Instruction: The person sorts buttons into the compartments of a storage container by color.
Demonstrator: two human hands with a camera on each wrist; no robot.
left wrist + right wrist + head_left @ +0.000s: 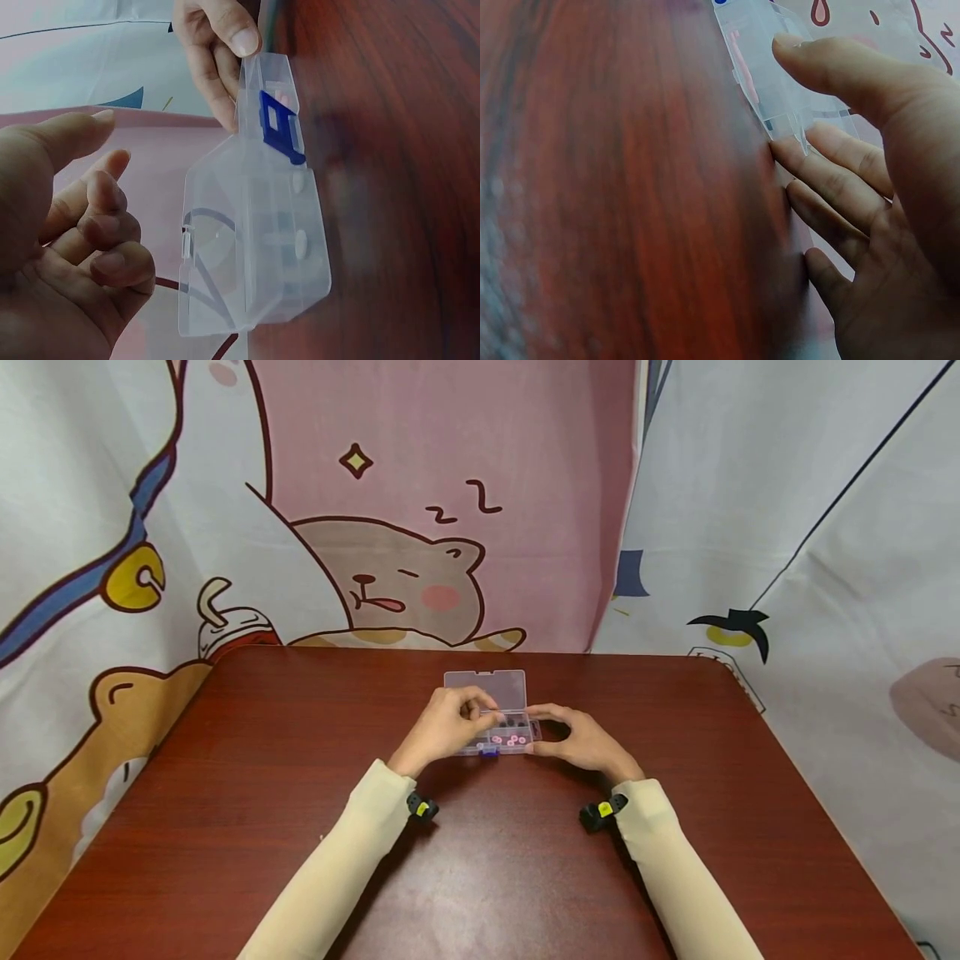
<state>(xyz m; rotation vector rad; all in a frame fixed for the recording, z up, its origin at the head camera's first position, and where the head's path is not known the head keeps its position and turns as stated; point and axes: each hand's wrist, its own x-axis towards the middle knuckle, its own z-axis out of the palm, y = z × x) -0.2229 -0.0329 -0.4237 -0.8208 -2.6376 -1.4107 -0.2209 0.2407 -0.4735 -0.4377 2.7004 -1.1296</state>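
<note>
A clear plastic compartment box point(510, 750) stands on the table with its lid point(502, 689) raised at the back. Small pink pieces point(512, 740) lie in its front right section, and dark pieces point(513, 722) behind them. A blue latch point(278, 129) is on the front. My left hand point(452, 722) hovers over the box's left part, fingers loosely bent. In the left wrist view its thumb and forefinger are apart, with nothing seen between them. My right hand point(577, 739) holds the box's right end between thumb point(817, 64) and fingers.
The box is on a reddish-brown wooden table point(480, 860), toward its far edge. Behind the table hangs a cartoon-printed cloth point(450, 485). Both wrists carry small black cameras.
</note>
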